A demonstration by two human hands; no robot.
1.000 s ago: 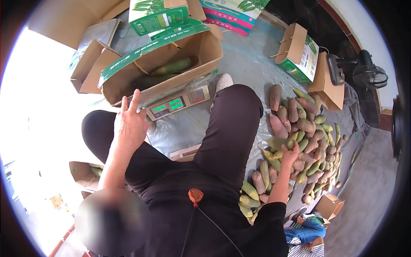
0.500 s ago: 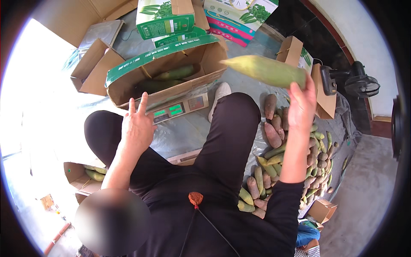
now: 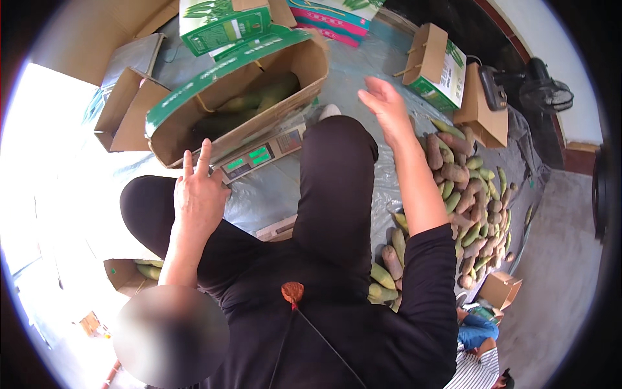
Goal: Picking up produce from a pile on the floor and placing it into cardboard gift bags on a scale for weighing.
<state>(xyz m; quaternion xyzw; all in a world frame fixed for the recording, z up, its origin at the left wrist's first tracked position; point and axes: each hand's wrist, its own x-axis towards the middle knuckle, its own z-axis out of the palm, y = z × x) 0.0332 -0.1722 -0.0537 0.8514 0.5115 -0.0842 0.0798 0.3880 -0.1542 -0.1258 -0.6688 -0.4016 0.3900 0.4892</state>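
My left hand (image 3: 199,198) holds nothing, with two fingers stretched out toward the near corner of an open cardboard box (image 3: 227,148). My right hand (image 3: 387,110) is empty too, its fingers apart, in the air to the right of the box. Several long green radishes lie inside; one green radish (image 3: 280,91) is at the right end, and the left end is in shadow. The box rests on a digital scale (image 3: 269,154) with a lit green display. Its green-edged flap stands up along the far side.
To my right spreads a large pile of green and brownish radishes (image 3: 476,194). Printed cartons (image 3: 227,26) stand beyond the box, and another carton (image 3: 437,65) is at the right. A black fan (image 3: 546,87) stands by the wall. Another person (image 3: 476,356) is at the lower right.
The green radish that my right hand held is out of it and one more lies in the box's right end. My right hand has moved left, now empty. The view has shifted slightly.
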